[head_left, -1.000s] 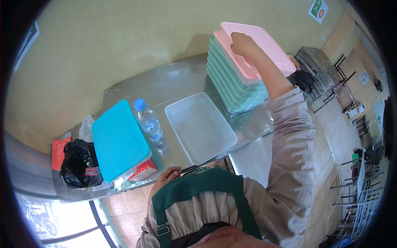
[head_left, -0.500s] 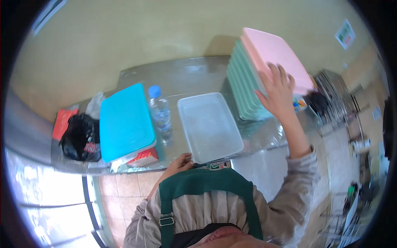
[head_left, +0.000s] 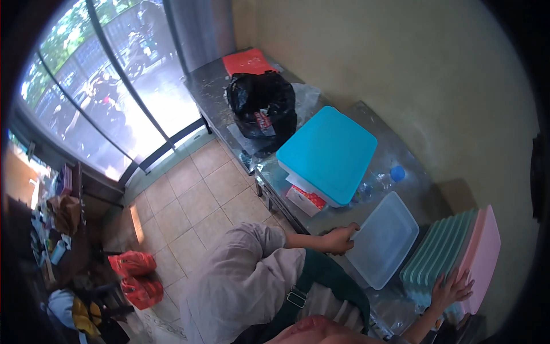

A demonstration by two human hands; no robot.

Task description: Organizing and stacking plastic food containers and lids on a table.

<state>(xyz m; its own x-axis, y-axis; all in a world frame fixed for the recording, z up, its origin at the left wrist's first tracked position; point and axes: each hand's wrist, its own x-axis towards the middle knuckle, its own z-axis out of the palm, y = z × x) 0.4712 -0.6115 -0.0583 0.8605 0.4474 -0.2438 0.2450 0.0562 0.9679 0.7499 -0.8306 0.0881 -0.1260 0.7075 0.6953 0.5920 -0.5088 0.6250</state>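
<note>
A shallow, whitish translucent plastic tray [head_left: 385, 241] is directly in front of me. My left hand [head_left: 340, 239] is closed on its left edge, near the front corner. To its right rises a stack of pale green plastic containers [head_left: 438, 252] topped by a pink lid [head_left: 483, 258]. Against the stack's near side rests my right hand [head_left: 452, 291], fingers spread over the pink lid and the green rims below it. On the tray's other side is a container with a bright blue lid [head_left: 329, 155], and a clear bottle with a blue cap [head_left: 397, 174] lies or stands behind it.
A red-and-white box [head_left: 306, 199] sits under the blue-lidded container. Farther left on the metal table [head_left: 212, 80] are a black plastic bag [head_left: 263, 106] and a red packet [head_left: 247, 61]. Red bags [head_left: 137, 278] stand on the tiled floor beside a cluttered desk; glass doors [head_left: 114, 86] are beyond.
My view has swung left, bringing in the doors and floor. The left hand has gone from beside the tray's corner to gripping its edge. My right hand remains on the stack.
</note>
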